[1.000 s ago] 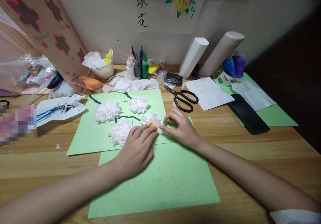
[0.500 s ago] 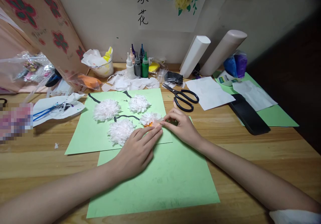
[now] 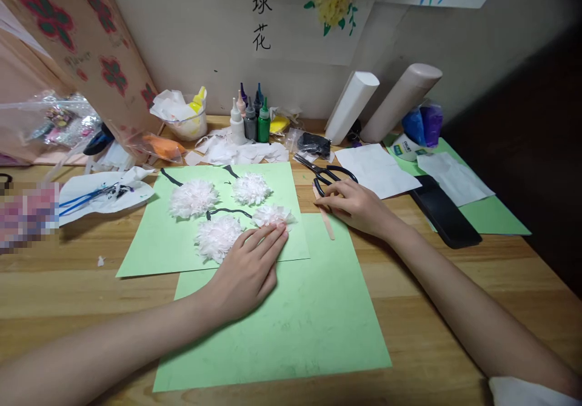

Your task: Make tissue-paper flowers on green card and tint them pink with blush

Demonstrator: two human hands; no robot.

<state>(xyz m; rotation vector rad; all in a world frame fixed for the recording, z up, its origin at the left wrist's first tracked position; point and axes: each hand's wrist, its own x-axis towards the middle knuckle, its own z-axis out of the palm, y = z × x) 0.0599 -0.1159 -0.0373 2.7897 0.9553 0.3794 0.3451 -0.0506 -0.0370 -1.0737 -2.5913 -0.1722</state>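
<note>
My left hand lies with fingers stretched out, its fingertips resting on the lower edge of a small white tissue-paper flower. Three fuller white tissue flowers are on the same light green sheet, including one just left of my fingers. My right hand is beside the sheet with its fingers curled together over a flat wooden craft stick, fingertips closed on its upper part. Black-handled scissors lie right behind these fingers, partly covered by them.
A second green sheet lies underneath. Behind stand paint bottles, a plastic cup of tissue and two tall containers. White paper and a black phone are at the right. Blue-handled tools lie left.
My right hand has left the small flower and moved right to the craft stick. My left hand stays on the flower. The orange patch seen under the flower's edge is now covered.
</note>
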